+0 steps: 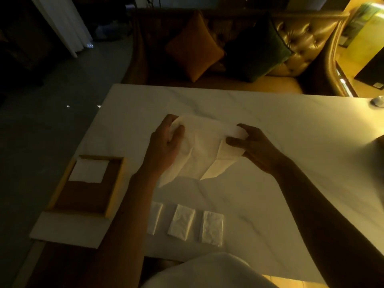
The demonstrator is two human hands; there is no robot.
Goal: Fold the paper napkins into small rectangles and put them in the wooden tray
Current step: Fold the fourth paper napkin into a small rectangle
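Note:
A large white paper napkin (199, 148) hangs unfolded above the marble table (270, 125), held between both hands. My left hand (166, 142) pinches its upper left corner. My right hand (251, 146) grips its right edge, where a flap is turned over. The wooden tray (62, 183) lies at the table's left edge and holds one folded white napkin (89, 171) in its far corner. Three small folded napkins lie in a row near the front edge: one (154, 217) partly hidden by my left forearm, one (181, 223) in the middle, one (212, 228) on the right.
A small crumpled white object (377, 101) sits at the table's far right. Beyond the table stands a tufted sofa with an orange cushion (195, 46) and a dark green cushion (257, 46). The floor drops away left of the table.

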